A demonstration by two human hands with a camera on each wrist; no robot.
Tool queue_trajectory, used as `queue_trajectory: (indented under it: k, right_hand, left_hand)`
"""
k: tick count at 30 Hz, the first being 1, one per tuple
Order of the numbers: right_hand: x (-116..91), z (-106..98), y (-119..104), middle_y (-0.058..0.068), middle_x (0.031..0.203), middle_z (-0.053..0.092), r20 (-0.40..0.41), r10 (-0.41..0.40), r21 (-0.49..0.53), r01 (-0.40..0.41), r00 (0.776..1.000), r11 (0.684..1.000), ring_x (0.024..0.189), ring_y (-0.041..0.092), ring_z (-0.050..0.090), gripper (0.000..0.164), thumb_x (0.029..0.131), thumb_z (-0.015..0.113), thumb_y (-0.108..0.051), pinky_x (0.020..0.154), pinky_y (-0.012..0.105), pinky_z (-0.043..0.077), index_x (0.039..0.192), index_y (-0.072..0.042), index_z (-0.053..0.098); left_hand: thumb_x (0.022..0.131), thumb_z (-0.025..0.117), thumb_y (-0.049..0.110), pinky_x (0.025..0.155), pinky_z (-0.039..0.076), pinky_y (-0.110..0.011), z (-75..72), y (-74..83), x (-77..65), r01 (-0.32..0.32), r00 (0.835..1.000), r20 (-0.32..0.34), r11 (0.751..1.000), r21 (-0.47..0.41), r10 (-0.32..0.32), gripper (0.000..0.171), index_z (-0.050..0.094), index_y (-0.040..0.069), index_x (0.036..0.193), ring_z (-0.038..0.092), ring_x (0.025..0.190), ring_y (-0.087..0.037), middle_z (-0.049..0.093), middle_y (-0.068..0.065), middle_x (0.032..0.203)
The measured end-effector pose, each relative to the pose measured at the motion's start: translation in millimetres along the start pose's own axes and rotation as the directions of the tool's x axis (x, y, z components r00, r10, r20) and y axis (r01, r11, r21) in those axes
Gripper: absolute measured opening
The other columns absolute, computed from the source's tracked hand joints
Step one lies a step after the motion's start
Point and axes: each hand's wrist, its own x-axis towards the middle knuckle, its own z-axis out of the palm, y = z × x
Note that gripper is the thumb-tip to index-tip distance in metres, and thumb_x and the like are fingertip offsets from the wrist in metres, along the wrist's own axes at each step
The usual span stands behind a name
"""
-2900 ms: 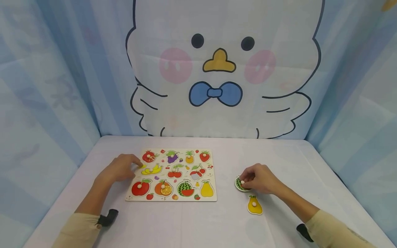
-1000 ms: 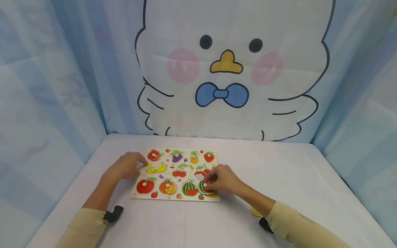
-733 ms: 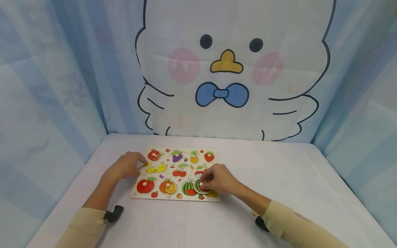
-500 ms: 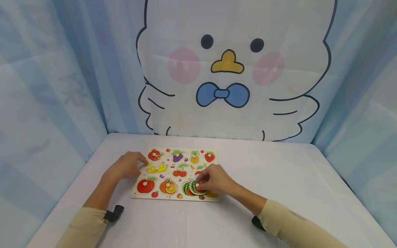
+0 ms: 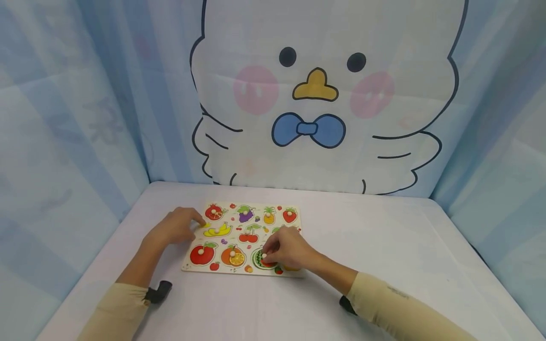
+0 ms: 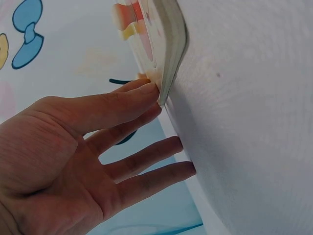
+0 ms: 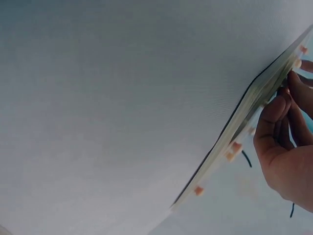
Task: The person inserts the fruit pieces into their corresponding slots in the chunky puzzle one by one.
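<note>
A wooden fruit puzzle board [image 5: 200,266] lies flat on the table. At its left edge is my left hand [image 5: 177,226], the index fingertip resting on top and the thumb at the side. In the left wrist view its fingers are fairly straight, the lower ones spread over the cloth. My right hand [image 5: 290,246] pinches the small knob of a watermelon puzzle piece [image 5: 258,259] between thumb and fingertips. The piece lies over the watermelon picture in the bottom row. This hand covers part of the pear and right-hand cherry pictures.
Knobbed fruit pieces sit in the board, among them an apple [image 5: 202,255], an orange [image 5: 232,257], bananas [image 5: 218,230] and a strawberry [image 5: 290,216]. A white cloth covers the table [image 5: 239,308]. A printed curtain [image 5: 315,166] stands behind and at both sides.
My right hand lifted the watermelon piece from the table, carried it left to the board, then slid it over the watermelon picture. My left hand stays at the edge. My sleeve now hides the pear piece.
</note>
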Motion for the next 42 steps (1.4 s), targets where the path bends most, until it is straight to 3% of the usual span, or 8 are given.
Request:
queue_trajectory:
  k: [27,42]
  right_hand:
    - [3.0,6.1,-5.3,-0.009,0.078,0.072,0.003,0.012,-0.017,-0.012,1.000,1.000,0.071,0.007,0.061,0.006,0.086,0.086,-0.014,0.063,0.020,0.052,0.090,-0.012,0.083]
    - [-5.1,-3.0,-1.6,-0.010,0.077,0.068,0.023,-0.010,-0.015,0.011,1.000,1.000,0.072,0.009,0.060,0.011,0.086,0.086,-0.014,0.064,0.020,0.051,0.096,-0.013,0.081]
  left_hand:
    - [0.085,0.081,0.001,0.110,0.047,-0.062,-2.2,2.3,-2.2,0.009,1.000,0.011,1.000,-0.013,-0.009,0.043,0.073,0.004,0.127,0.050,0.132,-0.046,0.061,-0.024,0.139]
    - [0.085,0.082,0.002,0.110,0.047,-0.063,-1.6,1.2,-1.9,0.005,1.000,0.006,1.000,-0.004,-0.005,0.043,0.073,0.004,0.127,0.050,0.133,-0.047,0.061,-0.025,0.139]
